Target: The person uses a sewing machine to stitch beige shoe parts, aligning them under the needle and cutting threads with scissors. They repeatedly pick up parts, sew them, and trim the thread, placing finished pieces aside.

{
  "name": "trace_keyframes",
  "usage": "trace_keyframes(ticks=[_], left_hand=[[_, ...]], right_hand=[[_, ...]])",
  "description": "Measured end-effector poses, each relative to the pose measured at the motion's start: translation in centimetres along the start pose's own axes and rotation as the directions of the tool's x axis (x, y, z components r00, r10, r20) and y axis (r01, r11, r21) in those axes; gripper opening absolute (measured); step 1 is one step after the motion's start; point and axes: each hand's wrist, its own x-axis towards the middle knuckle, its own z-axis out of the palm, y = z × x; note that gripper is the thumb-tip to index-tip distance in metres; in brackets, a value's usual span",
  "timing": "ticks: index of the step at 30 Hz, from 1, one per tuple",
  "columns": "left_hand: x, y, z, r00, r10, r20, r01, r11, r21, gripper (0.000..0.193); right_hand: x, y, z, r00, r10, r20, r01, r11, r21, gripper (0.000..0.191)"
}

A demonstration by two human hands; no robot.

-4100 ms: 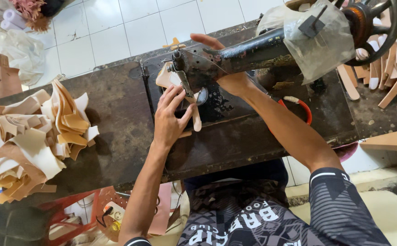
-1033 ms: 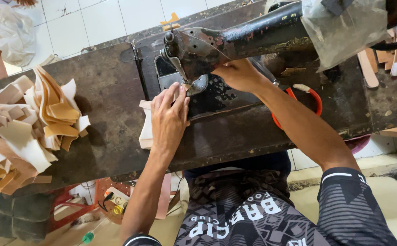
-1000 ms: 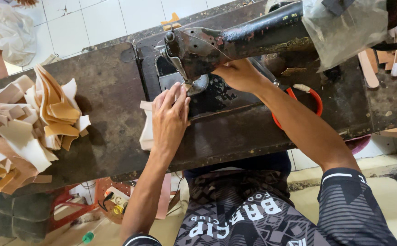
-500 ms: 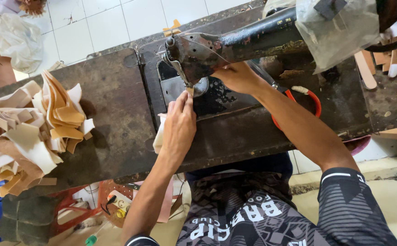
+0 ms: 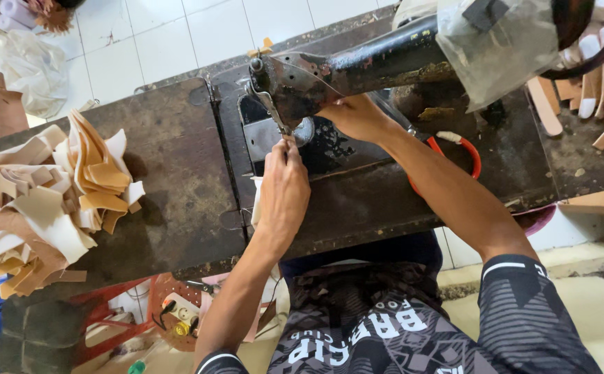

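My left hand point(image 5: 285, 187) lies on the bed of a black sewing machine point(image 5: 357, 66), its fingertips pinched together right at the needle and presser foot point(image 5: 287, 131). A pale cream piece of material point(image 5: 255, 201) shows only as a narrow strip along the hand's left edge, the rest hidden under the palm. My right hand point(image 5: 354, 114) reaches in from the right, just behind the needle and beneath the machine's arm. Its fingertips are tucked against the machine head and are hidden.
A heap of tan and cream cut pieces point(image 5: 46, 201) sits at the left of the dark worn table point(image 5: 177, 173). Orange-handled scissors point(image 5: 458, 149) lie right of my forearm. Wooden sticks point(image 5: 593, 83) crowd the far right. A red stool point(image 5: 118, 318) stands below.
My left hand has turned from lying flat to narrow and slid up to the needle, drawing the pale piece in under it. The right hand has stayed by the machine head.
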Motion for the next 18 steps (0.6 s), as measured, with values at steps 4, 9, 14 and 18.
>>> trace_keyframes(ticks=[4,9,14,18], left_hand=[[-0.1,-0.3,-2.0,0.995,0.094,-0.03,-0.095,0.994,-0.058,0.04],[-1.1,-1.2,-3.3,0.979,0.202,-0.006,-0.202,0.978,-0.051,0.039],[-1.3,-1.5,-3.2,0.982,0.186,0.008,-0.186,0.982,-0.023,0.04],[-1.1,-1.5,-3.3,0.987,0.157,0.014,-0.157,0.988,-0.006,0.041]], right_hand=[[-0.3,-2.3,-1.1,0.97,0.171,0.171,-0.064,0.864,-0.499,0.028],[-3.3,-4.7,0.3,0.866,-0.375,0.332,0.5,0.604,-0.621,0.019],[-4.0,-5.3,1.1,0.846,-0.379,0.374,0.529,0.513,-0.677,0.024],[-4.1,-5.5,0.9,0.848,-0.372,0.377,0.526,0.506,-0.684,0.027]])
